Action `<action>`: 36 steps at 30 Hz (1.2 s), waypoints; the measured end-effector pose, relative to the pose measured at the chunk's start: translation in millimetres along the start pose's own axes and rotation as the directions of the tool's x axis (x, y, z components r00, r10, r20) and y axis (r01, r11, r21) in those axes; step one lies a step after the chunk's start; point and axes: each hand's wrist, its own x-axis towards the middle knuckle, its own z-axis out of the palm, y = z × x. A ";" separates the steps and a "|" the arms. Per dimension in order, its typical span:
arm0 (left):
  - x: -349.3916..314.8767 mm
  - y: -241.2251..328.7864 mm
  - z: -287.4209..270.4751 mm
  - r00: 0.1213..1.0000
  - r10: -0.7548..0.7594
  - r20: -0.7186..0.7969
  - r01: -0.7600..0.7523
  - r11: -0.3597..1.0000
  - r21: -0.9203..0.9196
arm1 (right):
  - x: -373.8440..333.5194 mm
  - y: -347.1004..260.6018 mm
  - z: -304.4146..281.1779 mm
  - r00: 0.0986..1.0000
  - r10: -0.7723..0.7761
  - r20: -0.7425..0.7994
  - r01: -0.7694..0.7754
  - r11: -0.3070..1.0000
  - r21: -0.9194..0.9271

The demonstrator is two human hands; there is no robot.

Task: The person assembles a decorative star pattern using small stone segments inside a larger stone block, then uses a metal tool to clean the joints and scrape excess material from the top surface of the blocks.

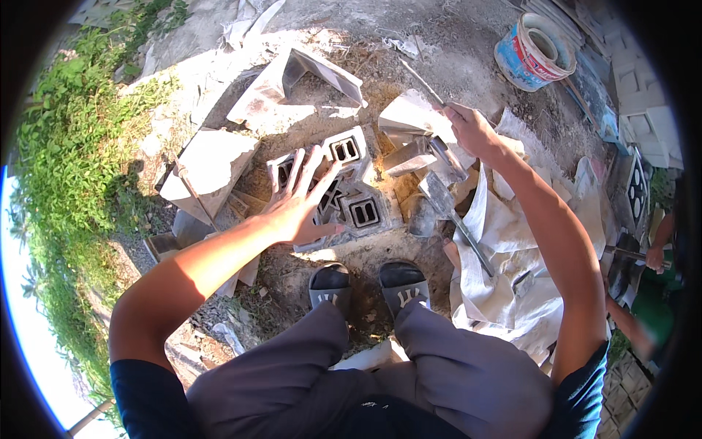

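Note:
My left hand [301,203] is spread flat, fingers apart, over a pale grey patterned block [349,238] with dark rectangular openings. It covers part of the block, and I cannot tell how firmly it presses. To the upper right, my right hand [472,132] is closed round a thin straight bar [422,83], which points up and left over the ground. Its fingers are partly hidden by the back of the hand. Below that hand lie a bent sheet-metal piece [446,159] and a long tool with a flat metal end [436,192].
Folded metal sheets [292,88] and a pale angled panel [208,168] surround the block. Crumpled white sheeting [512,252] lies at right. A blue, red and white bucket [536,53] stands far right. Another person's hand [656,257] shows at the right edge. Green plants [69,168] grow left.

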 end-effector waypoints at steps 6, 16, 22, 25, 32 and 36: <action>0.7 29.0 13.8 0.967 -0.241 -0.081 0.231 0.967 -0.108 | -97.5 -50.5 -36.0 0.915 0.082 0.394 -0.087 0.996 -0.004; -5.0 34.7 18.1 0.940 -0.181 -0.289 0.206 0.977 0.060 | -163.4 -171.4 -15.6 0.686 0.295 0.666 -0.413 0.910 0.023; -7.6 30.8 30.6 0.934 -0.182 -0.306 0.186 0.982 -0.015 | -183.0 -196.9 17.9 0.501 0.546 0.671 -0.755 0.655 0.031; -9.2 29.5 20.5 0.956 -0.192 -0.223 0.191 0.981 -0.026 | -196.1 -189.3 39.4 0.475 0.565 0.675 -0.835 0.532 0.142; -5.4 27.0 14.3 0.966 -0.174 -0.188 0.176 0.984 -0.007 | -218.1 -140.0 74.2 0.518 0.490 0.701 -0.851 0.372 0.370; -8.8 26.4 14.4 0.959 -0.185 -0.214 0.184 0.983 -0.023 | -211.4 -123.0 77.9 0.532 0.397 0.748 -0.846 0.269 0.460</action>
